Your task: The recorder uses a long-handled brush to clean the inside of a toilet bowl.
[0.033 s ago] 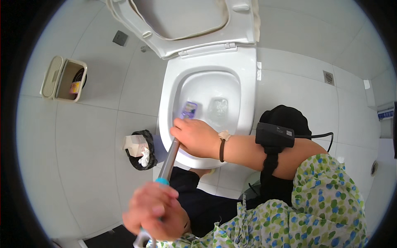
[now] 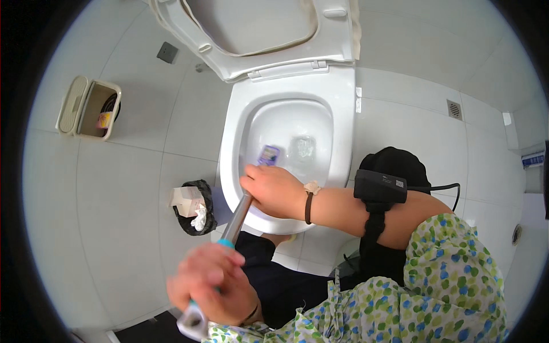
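My right hand (image 2: 275,191) is wrapped round the grey shaft of a long-handled toilet brush (image 2: 237,220), above the near left rim of a white toilet (image 2: 345,148). My left hand (image 2: 214,286), slightly smeared by motion, grips the handle lower down, beneath a teal band. The handle's pale looped end sticks out below it. Inside the bowl, at its left side, the brush's flat purple head (image 2: 269,155) shows past my right knuckles; its bristles, if any, cannot be made out. Water lies in the bowl, right of the head. The seat and lid (image 2: 331,40) are raised.
A bin with a black bag (image 2: 210,214) holding a box and tissue stands left of the toilet. Farther left, an open beige wall box (image 2: 86,126) holds a few items. A floor drain (image 2: 454,109) lies right. A black device (image 2: 380,187) with a cable is strapped to my right forearm.
The purple brush head has shifted slightly right and down in the bowl. Both hands have moved a little with the handle, and more of its looped end shows below my left hand.
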### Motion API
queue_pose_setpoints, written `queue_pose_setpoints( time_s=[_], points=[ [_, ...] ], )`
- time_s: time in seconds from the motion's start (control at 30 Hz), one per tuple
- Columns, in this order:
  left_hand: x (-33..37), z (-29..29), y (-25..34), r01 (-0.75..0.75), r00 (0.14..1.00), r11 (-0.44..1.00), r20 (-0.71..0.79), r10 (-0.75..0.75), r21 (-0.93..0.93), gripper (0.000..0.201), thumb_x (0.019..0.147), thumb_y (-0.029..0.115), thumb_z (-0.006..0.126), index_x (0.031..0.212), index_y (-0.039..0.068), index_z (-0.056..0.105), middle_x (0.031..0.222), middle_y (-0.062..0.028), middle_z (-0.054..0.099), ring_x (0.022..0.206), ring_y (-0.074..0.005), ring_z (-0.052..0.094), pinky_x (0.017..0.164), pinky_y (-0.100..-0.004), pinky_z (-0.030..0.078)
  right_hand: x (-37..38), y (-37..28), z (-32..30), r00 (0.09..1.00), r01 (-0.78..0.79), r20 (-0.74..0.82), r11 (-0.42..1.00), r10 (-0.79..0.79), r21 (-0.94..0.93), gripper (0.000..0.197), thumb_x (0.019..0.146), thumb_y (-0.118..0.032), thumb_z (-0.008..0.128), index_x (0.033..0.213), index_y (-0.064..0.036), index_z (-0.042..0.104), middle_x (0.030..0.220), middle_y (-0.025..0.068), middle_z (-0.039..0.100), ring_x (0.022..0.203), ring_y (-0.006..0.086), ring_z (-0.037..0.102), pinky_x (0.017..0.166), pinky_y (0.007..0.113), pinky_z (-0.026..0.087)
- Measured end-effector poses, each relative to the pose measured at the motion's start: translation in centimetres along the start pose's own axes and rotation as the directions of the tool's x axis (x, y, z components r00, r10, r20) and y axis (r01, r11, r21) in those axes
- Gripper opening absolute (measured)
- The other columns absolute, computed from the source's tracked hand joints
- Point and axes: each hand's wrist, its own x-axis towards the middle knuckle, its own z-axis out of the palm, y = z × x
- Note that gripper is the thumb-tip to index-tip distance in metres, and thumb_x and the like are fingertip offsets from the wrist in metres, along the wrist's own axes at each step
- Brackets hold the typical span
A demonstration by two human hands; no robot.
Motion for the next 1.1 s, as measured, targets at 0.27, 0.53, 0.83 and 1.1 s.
queue_pose_setpoints(
  time_s=[0.27,0.53,0.83,1.1],
  points=[
    [-2.3,1.5,-10.8,0.439,0.889,0.873,-0.034,-0.456,-0.211,0.013,0.09,0.011,0.051,0.082,0.001,0.047,0.065,-0.0063,0.051,0.058,-0.0132,0.053,0.056,-0.0268,0.045,-0.7,5.3,1.2,0.876,-0.407,0.178,0.884,0.449,-0.232,0.014,0.075,-0.016,0.061,0.074,-0.002,0.06,0.086,0.0178,0.057,0.075,0.0337,0.059,0.067,0.043,0.047],
    [2.9,-4.1,-2.5,0.144,0.975,0.905,0.211,-0.062,-0.4,0.032,0.079,0.032,0.067,0.067,0.003,0.059,0.052,-0.0031,0.052,0.049,-0.0153,0.052,0.047,-0.0282,0.046,1.6,-2.4,-3.5,0.995,-0.033,0.094,0.996,0.042,-0.087,0.02,0.071,-0.011,0.063,0.083,-0.0026,0.049,0.079,0.0157,0.054,0.071,0.0337,0.058,0.063,0.042,0.048],
    [0.8,-3.8,-2.2,0.111,0.889,0.939,0.455,0.053,-0.326,0.017,0.063,0.012,0.077,0.066,0.004,0.062,0.058,-0.0033,0.052,0.054,-0.0205,0.054,0.051,-0.0291,0.046,1.3,-1.9,-5.7,0.988,0.045,0.153,0.965,-0.005,-0.257,0.016,0.07,-0.007,0.061,0.077,-0.0042,0.048,0.08,0.0113,0.052,0.069,0.0299,0.056,0.057,0.039,0.047],
    [1.2,-6.1,-4.8,0.344,0.837,0.784,0.547,-0.008,-0.516,0.01,0.069,0.007,0.071,0.068,0.003,0.062,0.056,-0.0077,0.054,0.049,-0.0185,0.052,0.045,-0.0292,0.039,-1.1,-2.1,-4.6,0.945,-0.044,0.299,0.959,0.131,-0.281,0.017,0.069,-0.013,0.062,0.078,-0.0049,0.05,0.076,0.0108,0.051,0.067,0.0313,0.057,0.055,0.039,0.047]
  ],
)
